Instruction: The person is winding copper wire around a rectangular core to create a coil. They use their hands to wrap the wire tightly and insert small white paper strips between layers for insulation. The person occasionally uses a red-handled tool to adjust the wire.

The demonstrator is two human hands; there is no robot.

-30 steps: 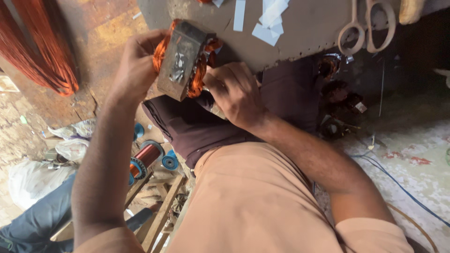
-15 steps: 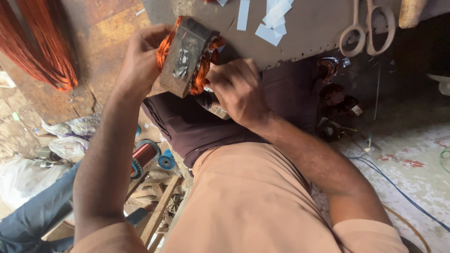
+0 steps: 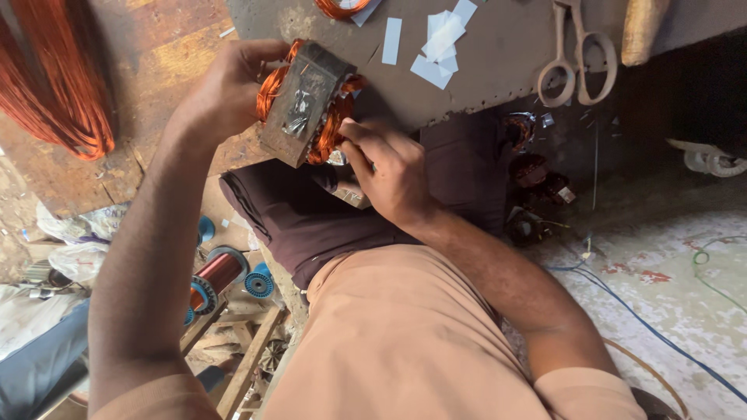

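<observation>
Workshop floor is cluttered, worn grey desk [image 3: 498, 70] at the top edge; left hand [image 3: 226, 97] grips a motor stator [image 3: 305, 105] from its far side, fingers curled over the block's upper edge, holding it tilted just off the desk's near edge; stator is a grey laminated block with copper windings [image 3: 268, 85] bulging out both ends; right hand [image 3: 393, 175] sits just right of and below the stator, fingertips [image 3: 350, 132] pressed together against the winding on that end, pinching at it; whether anything sits between them, cannot tell; white paper slips [image 3: 436, 47] lie on the desk just beyond the right hand; scissors [image 3: 580, 54] with pale handles rest further right on the desk, well apart from both hands; hank of loose copper wire [image 3: 58, 78] lies far left of the left hand; spool of copper wire [image 3: 218, 272] with blue flanges sits on the floor below the left forearm; blue cable [image 3: 661, 334] runs across the floor right of the right arm
</observation>
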